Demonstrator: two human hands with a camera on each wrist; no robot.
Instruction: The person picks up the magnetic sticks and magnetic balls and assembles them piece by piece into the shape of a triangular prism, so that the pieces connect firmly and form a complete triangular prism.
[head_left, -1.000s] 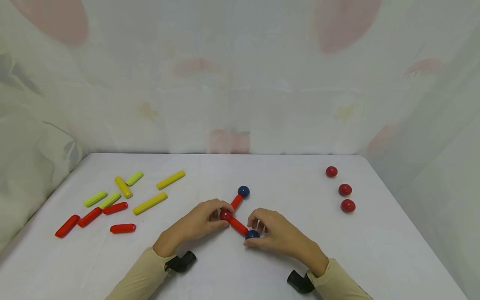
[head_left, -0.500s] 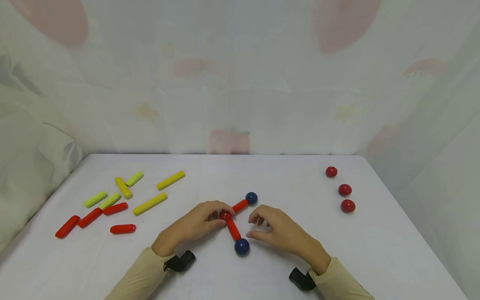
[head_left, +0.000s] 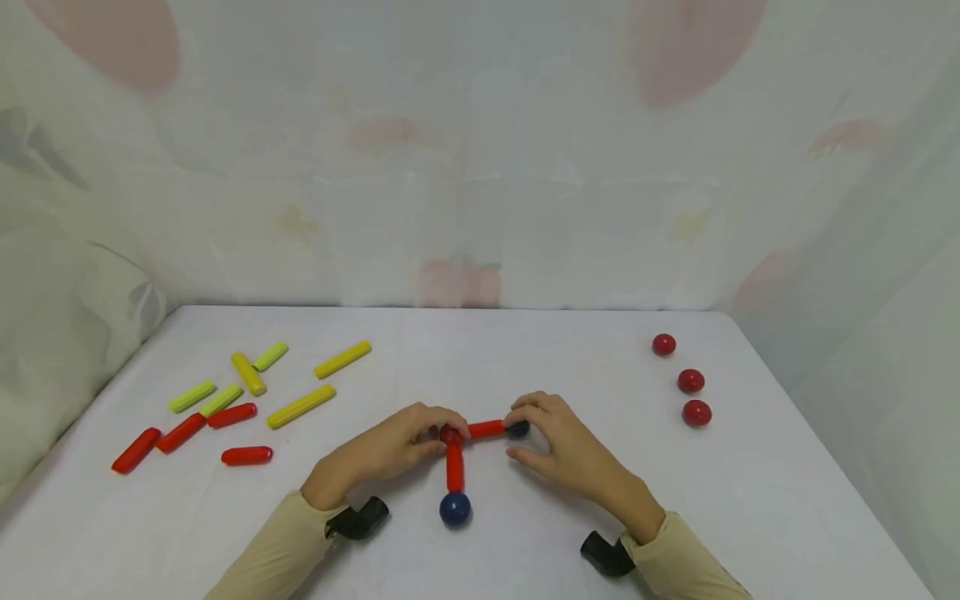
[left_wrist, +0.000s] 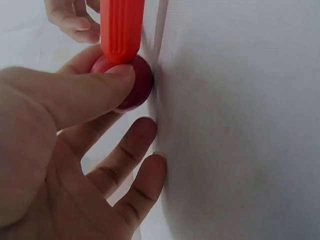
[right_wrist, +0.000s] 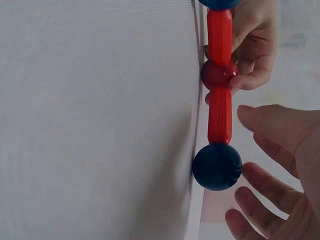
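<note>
Two red rods (head_left: 454, 467) stick out from a red ball (head_left: 451, 435) roughly at a right angle, on the table's middle. Thumb and fingers of my left hand (head_left: 397, 446) pinch that ball, as the left wrist view confirms with the ball (left_wrist: 142, 87) under the thumb. One blue ball (head_left: 454, 509) caps the near rod; another blue ball (head_left: 517, 429) ends the rod pointing right. My right hand (head_left: 566, 454) is spread beside this second ball, partly covering it. In the right wrist view its thumb stands apart, and a fingertip meets or nearly meets the blue ball (right_wrist: 217, 167).
Loose red rods (head_left: 247, 456), yellow rods (head_left: 300, 407) and lime rods (head_left: 192, 397) lie at the left. Several pieces there touch each other. Three red balls (head_left: 691, 381) sit in a row at the right. A patterned cloth (head_left: 570, 208) hangs behind the table.
The joined rods and balls have turned clockwise about the red ball, still in the left hand. My right hand has left the near blue ball and moved away from me to the other.
</note>
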